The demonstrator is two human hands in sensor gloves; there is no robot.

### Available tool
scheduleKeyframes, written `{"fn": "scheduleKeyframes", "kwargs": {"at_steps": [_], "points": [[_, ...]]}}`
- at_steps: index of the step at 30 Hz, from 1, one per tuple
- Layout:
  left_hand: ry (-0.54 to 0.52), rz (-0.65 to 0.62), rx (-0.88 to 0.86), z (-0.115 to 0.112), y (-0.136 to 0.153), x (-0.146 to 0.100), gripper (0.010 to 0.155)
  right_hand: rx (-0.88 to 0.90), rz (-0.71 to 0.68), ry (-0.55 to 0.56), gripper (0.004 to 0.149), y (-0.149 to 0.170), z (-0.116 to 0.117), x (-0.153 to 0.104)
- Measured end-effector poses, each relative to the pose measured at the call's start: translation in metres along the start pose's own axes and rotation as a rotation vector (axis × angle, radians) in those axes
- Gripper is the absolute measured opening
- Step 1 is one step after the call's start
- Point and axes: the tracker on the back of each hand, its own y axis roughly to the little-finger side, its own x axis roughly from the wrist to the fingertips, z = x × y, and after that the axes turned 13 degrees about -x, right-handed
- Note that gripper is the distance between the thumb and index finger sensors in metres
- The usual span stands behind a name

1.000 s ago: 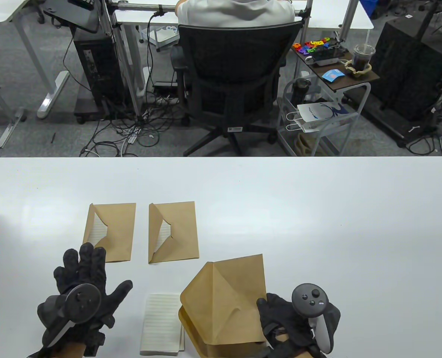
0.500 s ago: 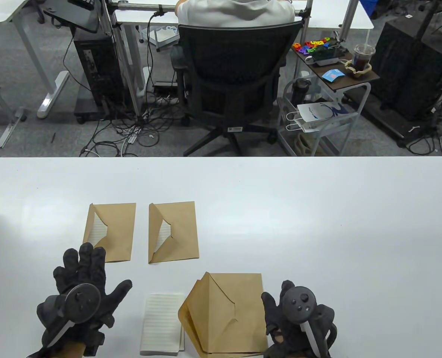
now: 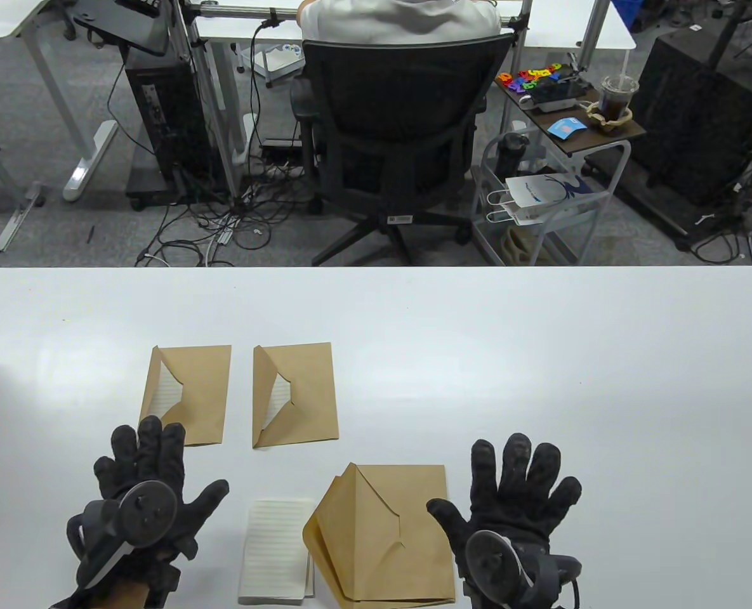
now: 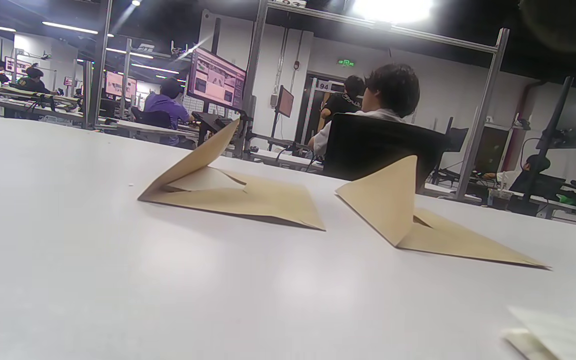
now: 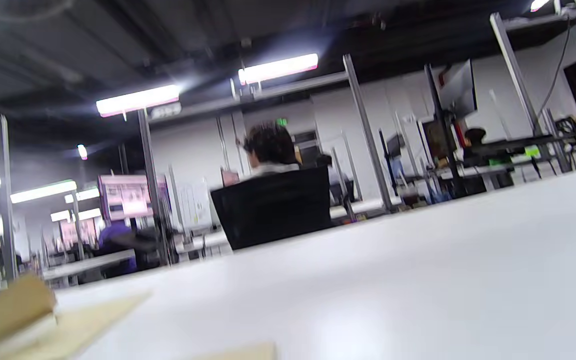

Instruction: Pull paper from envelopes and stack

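Brown envelopes (image 3: 188,393) holding paper lie side by side on the white bench (image 3: 540,380), long axes pointing away, just beyond the spread, empty left hand (image 3: 144,501); the right hand (image 3: 509,507), also spread and empty, sits farther off.

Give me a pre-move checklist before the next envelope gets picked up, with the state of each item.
1. Left hand free: ok, spread flat, fingertips at the near edge of the left envelope, gripping nothing.
2. Right hand free: ok, spread open beside the emptied envelopes, thumb at their right edge.
3. Paper still inside the left envelope and the middle envelope: ok, lined sheets show under both raised flaps.
4. Flaps open for pulling: ok, both stand up in the left wrist view.
5. Paper stack squared: ok, though its right edge is tucked under the emptied envelopes.
6. Emptied envelopes truly empty: cannot tell.
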Motion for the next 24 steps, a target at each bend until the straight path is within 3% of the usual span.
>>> {"fn": "scheduleKeyframes", "kwargs": {"at_steps": [3, 24], "points": [[0.001, 0.0, 0.005, -0.001, 0.0, 0.0, 0.104, -0.013, 0.007, -0.06, 0.095, 0.004, 0.007, 0.004], [0.04, 0.008, 0.006, -0.015, -0.008, 0.003, 0.105, 0.042, 0.034, -0.01, 0.094, 0.005, 0.0, 0.004]]}}
